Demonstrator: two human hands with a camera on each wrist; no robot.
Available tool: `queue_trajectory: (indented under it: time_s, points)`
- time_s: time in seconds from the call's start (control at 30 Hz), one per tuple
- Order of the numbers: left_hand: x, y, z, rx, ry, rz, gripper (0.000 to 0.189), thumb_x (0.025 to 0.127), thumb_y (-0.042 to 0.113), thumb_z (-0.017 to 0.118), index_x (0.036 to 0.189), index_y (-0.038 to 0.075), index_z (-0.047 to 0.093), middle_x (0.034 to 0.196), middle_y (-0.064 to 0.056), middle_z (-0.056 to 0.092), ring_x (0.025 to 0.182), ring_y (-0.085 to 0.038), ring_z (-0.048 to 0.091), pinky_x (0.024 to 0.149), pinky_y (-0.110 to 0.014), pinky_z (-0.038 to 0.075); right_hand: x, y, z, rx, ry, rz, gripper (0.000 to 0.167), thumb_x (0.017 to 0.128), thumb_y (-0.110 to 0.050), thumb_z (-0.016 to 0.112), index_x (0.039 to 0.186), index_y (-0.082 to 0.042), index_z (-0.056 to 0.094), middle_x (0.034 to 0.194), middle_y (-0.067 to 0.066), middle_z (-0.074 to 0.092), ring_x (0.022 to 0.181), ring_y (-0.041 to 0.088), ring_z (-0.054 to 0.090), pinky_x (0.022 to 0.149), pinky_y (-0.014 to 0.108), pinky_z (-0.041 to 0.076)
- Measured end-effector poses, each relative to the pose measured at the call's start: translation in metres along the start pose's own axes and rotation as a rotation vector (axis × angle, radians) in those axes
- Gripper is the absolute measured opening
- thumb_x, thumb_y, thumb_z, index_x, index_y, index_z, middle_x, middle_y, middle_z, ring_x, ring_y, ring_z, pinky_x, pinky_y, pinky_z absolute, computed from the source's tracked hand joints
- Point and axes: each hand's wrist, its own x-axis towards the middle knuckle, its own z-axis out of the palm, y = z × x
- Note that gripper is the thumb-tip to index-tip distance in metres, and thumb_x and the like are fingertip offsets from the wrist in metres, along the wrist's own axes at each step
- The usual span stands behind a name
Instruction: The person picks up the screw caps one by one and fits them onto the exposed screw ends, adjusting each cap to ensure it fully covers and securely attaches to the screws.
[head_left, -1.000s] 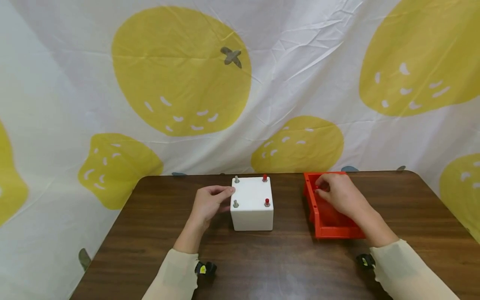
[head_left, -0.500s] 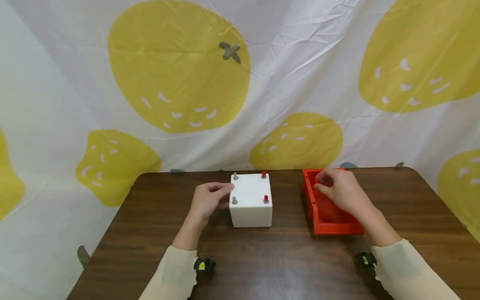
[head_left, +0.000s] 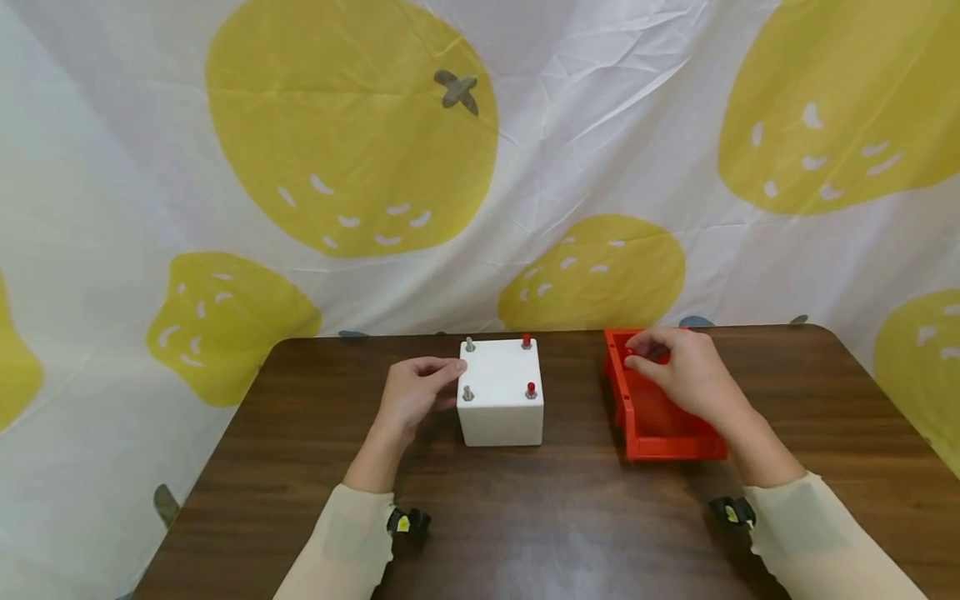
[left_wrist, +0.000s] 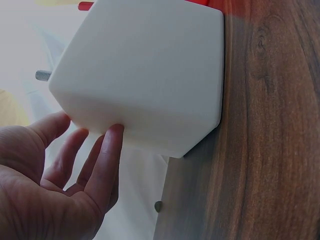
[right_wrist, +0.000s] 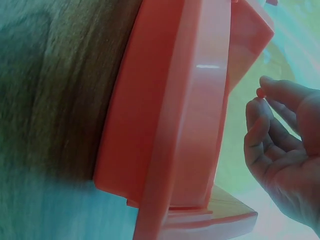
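A white block (head_left: 499, 375) stands on the table with bolts upright at its top corners. The two left bolts (head_left: 468, 392) are bare metal; the two right ones wear red caps (head_left: 531, 389). My left hand (head_left: 412, 392) rests its fingertips against the block's left side, thumb at the top edge. Above the red bin (head_left: 675, 450), my right hand (head_left: 686, 371) pinches a small red cap (right_wrist: 260, 93) between thumb and forefinger, best seen in the right wrist view. Most of that cap is hidden by the fingertips.
The brown wooden table (head_left: 570, 517) ends at the back against a hanging cloth (head_left: 360, 300) with yellow fruit prints. The bin stands right of the block, with a strip of table between them. Black straps (head_left: 408, 522) sit at both wrists.
The whole head view has shifted slightly, so the scene sits a little higher. Left hand and block keep their places relative to each other; the right hand stays over the bin.
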Motion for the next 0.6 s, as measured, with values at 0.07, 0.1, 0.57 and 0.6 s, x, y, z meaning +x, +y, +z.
queue_trajectory:
  time_s: [0.07, 0.1, 0.57, 0.6]
  points:
    - [0.000, 0.000, 0.000, 0.001, 0.000, -0.001, 0.028, 0.094, 0.023, 0.085, 0.112, 0.002, 0.081, 0.117, -0.014, 0.073, 0.094, -0.024, 0.073, 0.083, -0.044, 0.066, -0.001, -0.001, -0.001, 0.008, 0.000, 0.010, 0.019, 0.097, -0.017, 0.082, 0.111, -0.006, 0.077, 0.096, 0.004, 0.073, 0.090, 0.025, 0.065, 0.079, 0.044, 0.059]
    - [0.000, -0.001, 0.000, -0.001, -0.001, -0.002, 0.028, 0.094, 0.023, 0.085, 0.112, 0.002, 0.081, 0.117, -0.014, 0.073, 0.095, -0.025, 0.073, 0.083, -0.044, 0.066, -0.001, -0.002, -0.001, 0.013, 0.003, 0.015, 0.019, 0.097, -0.017, 0.082, 0.111, -0.006, 0.077, 0.096, 0.004, 0.074, 0.090, 0.025, 0.065, 0.079, 0.043, 0.059]
    - [-0.004, -0.002, 0.000, -0.035, 0.001, 0.011, 0.026, 0.094, 0.019, 0.085, 0.111, -0.001, 0.081, 0.112, -0.013, 0.075, 0.098, -0.030, 0.073, 0.078, -0.041, 0.067, -0.003, -0.013, 0.001, 0.104, 0.044, 0.021, 0.022, 0.096, -0.025, 0.083, 0.111, -0.009, 0.078, 0.095, 0.002, 0.074, 0.089, 0.020, 0.065, 0.070, 0.025, 0.055]
    - [-0.004, -0.002, 0.000, -0.034, 0.000, 0.011, 0.026, 0.094, 0.019, 0.085, 0.111, -0.001, 0.081, 0.112, -0.013, 0.075, 0.098, -0.030, 0.073, 0.078, -0.041, 0.067, -0.003, -0.014, 0.001, 0.114, 0.045, 0.020, 0.022, 0.096, -0.025, 0.083, 0.111, -0.009, 0.079, 0.095, 0.002, 0.074, 0.089, 0.020, 0.066, 0.070, 0.025, 0.056]
